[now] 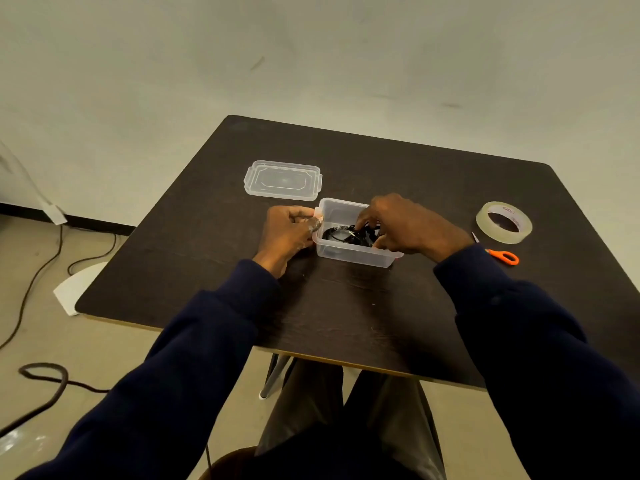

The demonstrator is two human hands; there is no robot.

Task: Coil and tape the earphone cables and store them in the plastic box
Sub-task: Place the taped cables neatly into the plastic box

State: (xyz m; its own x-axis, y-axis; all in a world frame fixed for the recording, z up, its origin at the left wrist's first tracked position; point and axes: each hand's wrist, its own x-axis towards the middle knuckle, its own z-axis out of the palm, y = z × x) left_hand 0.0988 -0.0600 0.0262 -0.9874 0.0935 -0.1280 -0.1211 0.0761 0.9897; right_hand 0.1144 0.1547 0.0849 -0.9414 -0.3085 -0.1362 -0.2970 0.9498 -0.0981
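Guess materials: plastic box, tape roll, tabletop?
Box: clear, faintly frosted plastic; the cables show through its wall. Tape roll: glossy translucent film, likely on a card core with print. Tabletop: matte dark wood grain with a pale edge, probably laminate or veneer.

Light was dim, even and yellowish; the dark table [346,306] showed soft sheen, edges bowed by wide-angle distortion, detail slightly soft.

Dark brown woodgrain worktop [346,306]; clear plastic box [349,255] and lid [283,180]; black earphone cables [346,233]; orange-handled scissors [505,257]; navy sleeves [207,341].
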